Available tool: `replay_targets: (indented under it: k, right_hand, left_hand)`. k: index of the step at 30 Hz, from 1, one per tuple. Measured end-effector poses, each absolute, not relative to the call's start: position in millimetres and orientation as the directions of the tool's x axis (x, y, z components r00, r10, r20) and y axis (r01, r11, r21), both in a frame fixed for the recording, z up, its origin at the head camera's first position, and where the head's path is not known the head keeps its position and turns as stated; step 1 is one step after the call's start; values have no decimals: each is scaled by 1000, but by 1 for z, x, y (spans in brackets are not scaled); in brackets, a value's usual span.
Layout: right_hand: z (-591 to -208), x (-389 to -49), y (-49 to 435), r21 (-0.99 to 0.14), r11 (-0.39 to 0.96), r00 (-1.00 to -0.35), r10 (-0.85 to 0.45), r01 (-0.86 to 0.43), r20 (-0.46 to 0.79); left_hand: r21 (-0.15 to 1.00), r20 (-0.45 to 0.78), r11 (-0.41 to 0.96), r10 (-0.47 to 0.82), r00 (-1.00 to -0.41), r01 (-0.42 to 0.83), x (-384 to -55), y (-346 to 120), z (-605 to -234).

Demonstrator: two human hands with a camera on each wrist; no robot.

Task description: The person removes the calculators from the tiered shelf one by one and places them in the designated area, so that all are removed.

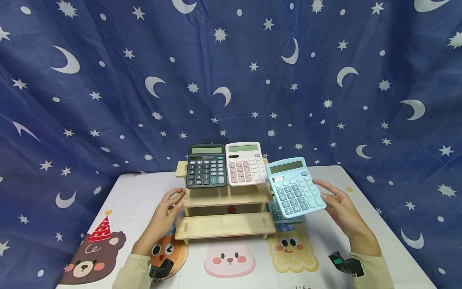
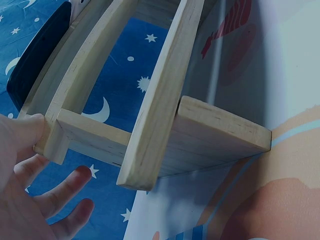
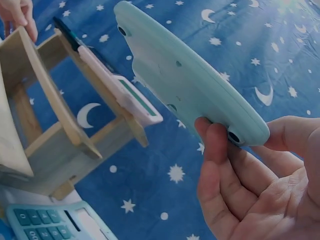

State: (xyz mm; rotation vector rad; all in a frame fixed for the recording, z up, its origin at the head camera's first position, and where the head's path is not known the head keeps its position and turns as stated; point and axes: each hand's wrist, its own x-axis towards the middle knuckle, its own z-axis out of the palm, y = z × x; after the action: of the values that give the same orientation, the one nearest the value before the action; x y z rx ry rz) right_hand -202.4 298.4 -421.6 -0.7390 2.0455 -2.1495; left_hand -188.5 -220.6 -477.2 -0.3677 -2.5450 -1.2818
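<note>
My right hand (image 1: 344,208) pinches a light blue calculator (image 1: 296,187) by its right edge, thumb on one face and fingers behind its back. It is held tilted in the air, to the right of a stepped wooden rack (image 1: 225,226). On the rack's top step lean a black calculator (image 1: 207,166) and a white calculator with pink keys (image 1: 246,164), side by side. My left hand (image 1: 162,216) holds the left end of the middle step; the left wrist view shows its thumb and forefinger (image 2: 30,170) around the wood, the other fingers spread.
A second blue calculator (image 1: 286,212) lies low at the rack's right end, partly hidden behind the held one. The table wears a white cloth (image 1: 140,192) printed with cartoon figures. Behind it hangs a dark blue curtain (image 1: 216,64) with moons and stars.
</note>
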Motion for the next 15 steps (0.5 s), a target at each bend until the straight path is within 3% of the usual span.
replay_targets:
  k: [10,15]
  right_hand:
    - [-432,-207,311,-960,-140,-926,-260,-243,272]
    - [-437,-210,320,-966,-87,-944,-209,-243,256]
  left_hand:
    - [729,368,583,108,-923,359,-188,-220,-477]
    - [734,361,582,104,-927,351,-188,-221,-477]
